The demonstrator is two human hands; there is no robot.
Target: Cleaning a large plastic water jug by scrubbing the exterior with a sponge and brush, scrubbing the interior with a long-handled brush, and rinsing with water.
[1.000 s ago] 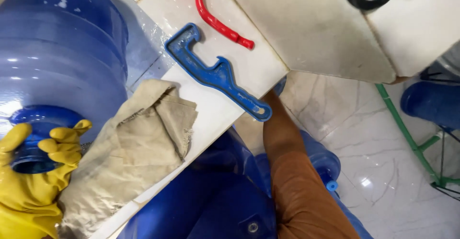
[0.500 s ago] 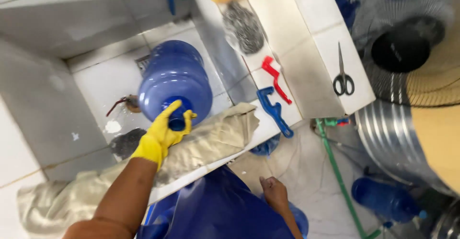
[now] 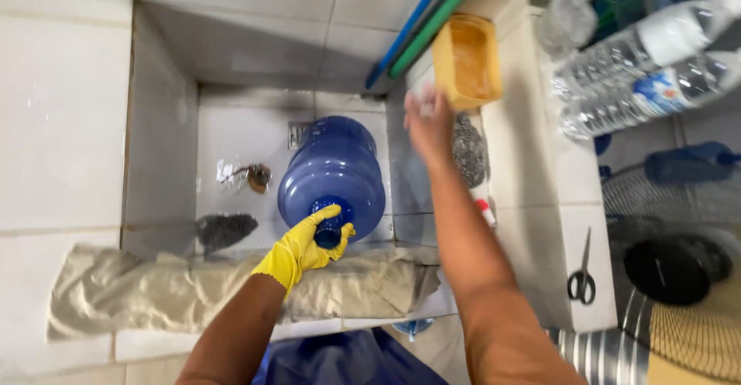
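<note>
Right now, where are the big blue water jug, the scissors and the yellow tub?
Big blue water jug (image 3: 333, 170), head view, on its rounded side.
Scissors (image 3: 582, 283), head view, on the black handles.
Yellow tub (image 3: 466, 59), head view, on its inside.

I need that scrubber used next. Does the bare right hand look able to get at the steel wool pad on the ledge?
Probably yes: the right hand hovers just above the steel wool pad, with nothing lying between them.

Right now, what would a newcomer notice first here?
A big blue plastic water jug lies in the tiled sink, its neck in the grip of the yellow-gloved left hand. The bare right hand reaches toward an orange tub on the counter.
</note>
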